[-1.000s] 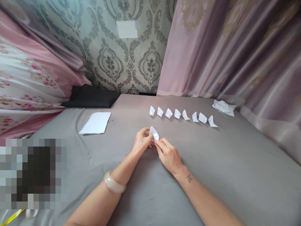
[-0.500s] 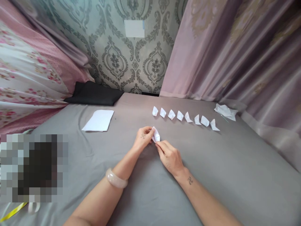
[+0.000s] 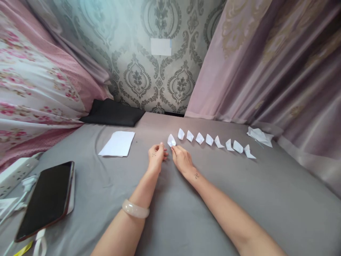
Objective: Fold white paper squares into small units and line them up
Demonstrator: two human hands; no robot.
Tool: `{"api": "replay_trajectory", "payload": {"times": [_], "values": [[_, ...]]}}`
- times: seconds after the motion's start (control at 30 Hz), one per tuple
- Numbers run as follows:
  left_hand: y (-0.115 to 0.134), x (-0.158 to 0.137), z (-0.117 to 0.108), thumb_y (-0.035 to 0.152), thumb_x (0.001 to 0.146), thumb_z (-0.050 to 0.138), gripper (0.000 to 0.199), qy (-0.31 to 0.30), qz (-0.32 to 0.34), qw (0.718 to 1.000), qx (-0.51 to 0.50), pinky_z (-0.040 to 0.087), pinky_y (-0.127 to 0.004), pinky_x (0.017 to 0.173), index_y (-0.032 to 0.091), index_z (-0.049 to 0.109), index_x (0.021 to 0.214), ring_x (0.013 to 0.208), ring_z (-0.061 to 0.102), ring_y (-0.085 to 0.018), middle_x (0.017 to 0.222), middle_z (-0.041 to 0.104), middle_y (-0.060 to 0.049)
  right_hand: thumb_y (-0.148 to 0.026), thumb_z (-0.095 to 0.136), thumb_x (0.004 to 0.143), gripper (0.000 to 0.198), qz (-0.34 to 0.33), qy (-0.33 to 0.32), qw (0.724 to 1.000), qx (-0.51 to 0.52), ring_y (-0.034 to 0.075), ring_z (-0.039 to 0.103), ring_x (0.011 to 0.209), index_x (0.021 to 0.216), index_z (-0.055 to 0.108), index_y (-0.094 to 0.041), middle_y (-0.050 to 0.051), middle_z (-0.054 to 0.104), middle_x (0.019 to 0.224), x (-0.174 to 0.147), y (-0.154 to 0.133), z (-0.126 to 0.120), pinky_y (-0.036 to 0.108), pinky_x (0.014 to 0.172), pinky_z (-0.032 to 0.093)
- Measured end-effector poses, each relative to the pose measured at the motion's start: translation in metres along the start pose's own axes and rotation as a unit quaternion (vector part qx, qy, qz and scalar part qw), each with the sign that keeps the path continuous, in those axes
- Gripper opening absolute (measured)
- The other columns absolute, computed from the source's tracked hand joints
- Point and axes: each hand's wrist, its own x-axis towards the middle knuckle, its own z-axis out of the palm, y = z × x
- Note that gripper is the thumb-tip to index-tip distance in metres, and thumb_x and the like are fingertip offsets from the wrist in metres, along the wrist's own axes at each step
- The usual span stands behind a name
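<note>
My right hand (image 3: 183,160) pinches the lower tip of a small folded white paper boat (image 3: 171,140), which stands at the left end of a row of similar paper boats. Just to its left, my left hand (image 3: 157,156) holds nothing, its thumb raised and parted from its loosely curled fingers. The nearest boat of the row (image 3: 181,134) stands slightly behind and to the right of the held one. From there the line of several boats runs rightward. A stack of white paper sheets (image 3: 117,144) lies to the left of my hands.
Grey cloth (image 3: 165,227) covers the surface. At the lower left are a phone (image 3: 46,199), a white power strip (image 3: 17,174) and cables. Folded black fabric (image 3: 114,112) lies at the back left, crumpled white paper (image 3: 260,136) at the far right. Curtains (image 3: 239,71) hang along the right.
My left hand has let go of the paper boat and drawn slightly left. My right hand has carried the boat up and left to the row's end. The camera view has shifted.
</note>
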Motion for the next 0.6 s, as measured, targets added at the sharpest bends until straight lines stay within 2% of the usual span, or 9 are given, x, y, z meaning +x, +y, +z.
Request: {"api": "replay_trajectory", "payload": {"times": [0.27, 0.43, 0.6], "values": [[0.002, 0.004, 0.004, 0.034, 0.082, 0.057, 0.024, -0.002, -0.034, 0.999, -0.012, 0.043, -0.018, 0.044, 0.009, 0.058, 0.085, 0.049, 0.057, -0.008, 0.076, 0.064, -0.007, -0.019, 0.030, 0.096, 0.033, 0.053, -0.001, 0.998, -0.030, 0.021, 0.064, 0.091, 0.112, 0.059, -0.016, 0.013, 0.064, 0.106, 0.050, -0.007, 0.019, 0.029, 0.075, 0.044], [0.003, 0.004, 0.006, 0.032, 0.083, 0.057, 0.022, -0.002, -0.044, 0.999, -0.015, 0.042, -0.018, 0.045, 0.010, 0.057, 0.086, 0.049, 0.057, -0.007, 0.076, 0.064, -0.006, -0.011, 0.030, 0.093, 0.035, 0.065, -0.002, 0.997, -0.038, 0.023, 0.063, 0.095, 0.113, 0.058, -0.014, 0.014, 0.063, 0.110, 0.063, -0.004, 0.024, 0.032, 0.078, 0.045], [0.003, 0.003, 0.008, 0.028, 0.086, 0.054, 0.019, -0.004, -0.049, 0.999, -0.013, 0.041, -0.017, 0.044, 0.010, 0.057, 0.088, 0.048, 0.056, -0.007, 0.076, 0.064, -0.006, -0.014, 0.030, 0.094, 0.035, 0.075, -0.002, 0.997, -0.037, 0.023, 0.063, 0.096, 0.116, 0.057, -0.015, 0.014, 0.063, 0.111, 0.067, -0.003, 0.027, 0.031, 0.078, 0.046]]}}
